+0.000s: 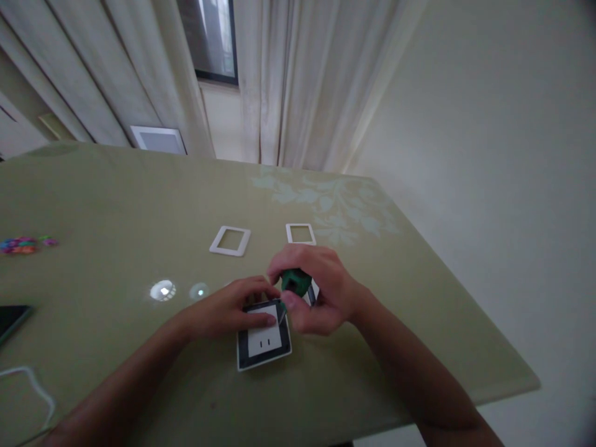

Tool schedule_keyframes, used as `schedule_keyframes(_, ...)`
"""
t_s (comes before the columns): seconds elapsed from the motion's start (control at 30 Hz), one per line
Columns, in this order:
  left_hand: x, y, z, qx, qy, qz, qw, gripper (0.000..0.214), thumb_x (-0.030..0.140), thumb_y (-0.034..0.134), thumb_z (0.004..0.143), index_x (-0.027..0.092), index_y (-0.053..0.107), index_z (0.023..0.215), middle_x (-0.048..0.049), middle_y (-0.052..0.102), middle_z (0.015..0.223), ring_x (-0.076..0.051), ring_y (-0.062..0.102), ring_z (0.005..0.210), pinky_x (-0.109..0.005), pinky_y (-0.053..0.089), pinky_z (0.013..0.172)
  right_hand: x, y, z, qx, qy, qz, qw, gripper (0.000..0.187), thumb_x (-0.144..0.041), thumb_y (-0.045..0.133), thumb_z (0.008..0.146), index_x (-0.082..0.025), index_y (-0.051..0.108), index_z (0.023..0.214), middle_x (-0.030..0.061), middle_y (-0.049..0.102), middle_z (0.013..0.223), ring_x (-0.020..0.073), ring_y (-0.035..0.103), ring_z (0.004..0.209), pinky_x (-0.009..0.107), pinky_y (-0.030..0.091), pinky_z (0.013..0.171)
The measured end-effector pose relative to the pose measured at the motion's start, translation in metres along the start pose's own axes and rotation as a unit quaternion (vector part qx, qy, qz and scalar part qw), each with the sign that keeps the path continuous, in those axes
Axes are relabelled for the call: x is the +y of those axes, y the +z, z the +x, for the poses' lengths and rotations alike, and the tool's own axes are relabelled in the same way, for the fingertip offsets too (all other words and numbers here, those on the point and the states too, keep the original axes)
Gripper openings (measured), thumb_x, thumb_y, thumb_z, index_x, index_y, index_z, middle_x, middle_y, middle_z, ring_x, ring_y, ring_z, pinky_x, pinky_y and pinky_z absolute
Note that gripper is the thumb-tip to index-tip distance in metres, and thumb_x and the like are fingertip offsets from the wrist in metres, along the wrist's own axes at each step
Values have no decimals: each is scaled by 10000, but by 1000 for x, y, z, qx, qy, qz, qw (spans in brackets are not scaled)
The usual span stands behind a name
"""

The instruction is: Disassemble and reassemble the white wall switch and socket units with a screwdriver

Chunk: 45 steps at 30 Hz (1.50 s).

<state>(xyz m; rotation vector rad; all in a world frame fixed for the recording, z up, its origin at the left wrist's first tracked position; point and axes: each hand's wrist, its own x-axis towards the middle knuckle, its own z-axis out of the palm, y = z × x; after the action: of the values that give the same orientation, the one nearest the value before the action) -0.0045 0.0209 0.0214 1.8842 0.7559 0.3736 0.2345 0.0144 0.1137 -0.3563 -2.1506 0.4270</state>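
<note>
My right hand [321,288] is closed around the green handle of a screwdriver [297,282]. Its thin shaft slants down to the right side of a square panel [264,357]. The panel has a white rim, a dark border and a white middle with two short black slots. My left hand [237,304] grips this panel, thumb pressed on the white face and fingers at its far left edge. Partly hidden behind my right hand is another black-and-white piece [313,293]. Whether the screwdriver tip touches a screw, I cannot tell.
Two white square frames [241,243] [300,225] lie beyond my hands on the pale green table [139,198]. Colourful small pieces [21,245] are at the far left. A dark flat device [12,320] and a white cable [35,380] sit near the left edge.
</note>
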Motion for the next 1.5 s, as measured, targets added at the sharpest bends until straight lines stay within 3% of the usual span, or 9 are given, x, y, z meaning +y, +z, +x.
schedule_keyframes(0.17, 5, 0, 2, -10, 20, -3, 1000, 365, 539, 743, 984, 233, 744, 1183, -58, 753, 1140, -256, 698, 1010, -355, 584, 882, -12, -16, 7, -50, 47, -130, 989, 153, -328, 674, 1051, -196, 654, 975, -32, 628, 735, 119, 553, 646, 260, 405, 626)
schedule_keyframes(0.4, -1, 1, 3, -2, 61, 7, 998, 332, 486, 722, 1015, 257, 727, 1254, -47, 755, 1209, -250, 705, 1061, -371, 581, 973, -31, -35, 16, -182, 77, -64, 978, 176, -306, 504, 1119, -190, 623, 1176, 66, 730, 1039, 177, 642, 926, 301, 483, 876)
schedule_keyframes(0.57, 1, -1, 6, -22, 52, -10, 998, 351, 474, 722, 1020, 249, 733, 1288, -56, 768, 1234, -257, 723, 1081, -360, 583, 959, -44, -35, 16, -137, 190, -223, 946, 298, -452, 564, 1093, -216, 613, 918, -13, 610, 709, 154, 530, 655, 293, 355, 679)
schedule_keyframes(0.77, -6, -1, 10, -26, 83, -23, 996, 346, 463, 738, 1020, 243, 740, 1288, -56, 762, 1213, -240, 718, 1076, -333, 588, 937, -49, -39, 17, -201, 101, -122, 967, 158, -290, 492, 1090, -202, 621, 1121, 64, 724, 1025, 208, 640, 963, 328, 441, 891)
schedule_keyframes(0.93, -8, -1, 11, -37, 78, -27, 996, 346, 478, 731, 1029, 239, 744, 1278, -60, 776, 1188, -237, 726, 1041, -331, 597, 903, -51, -37, 16, -162, 187, -257, 934, 279, -437, 527, 1092, -210, 633, 969, 24, 669, 771, 191, 579, 734, 313, 373, 727)
schedule_keyframes(1.1, -7, -2, 9, -31, 75, -17, 997, 365, 475, 719, 1035, 244, 734, 1317, -65, 756, 1274, -254, 706, 1131, -343, 585, 972, -55, -40, 18, -217, 95, -138, 962, 181, -311, 480, 1093, -193, 608, 1141, 74, 725, 1052, 215, 622, 943, 346, 437, 900)
schedule_keyframes(1.27, -10, -2, 9, -34, 65, -16, 997, 362, 462, 726, 1034, 252, 737, 1328, -63, 773, 1190, -247, 715, 1068, -340, 592, 934, -55, -41, 17, -177, 167, -266, 933, 218, -392, 543, 1068, -206, 625, 988, 31, 655, 793, 200, 548, 737, 339, 362, 748)
schedule_keyframes(1.43, -8, -3, 9, -32, 62, -11, 998, 364, 461, 717, 1035, 240, 734, 1325, -62, 760, 1251, -239, 713, 1082, -329, 587, 943, -59, -42, 17, -217, 118, -145, 958, 109, -264, 561, 1007, -210, 635, 1067, 43, 715, 933, 206, 613, 861, 333, 419, 827)
schedule_keyframes(1.5, -6, -3, 9, -37, 63, -6, 997, 365, 457, 712, 1039, 239, 734, 1330, -63, 759, 1254, -244, 708, 1100, -335, 582, 961, -62, -41, 16, -199, 145, -188, 951, 131, -288, 604, 967, -208, 638, 1065, 47, 714, 908, 213, 618, 838, 326, 406, 780)
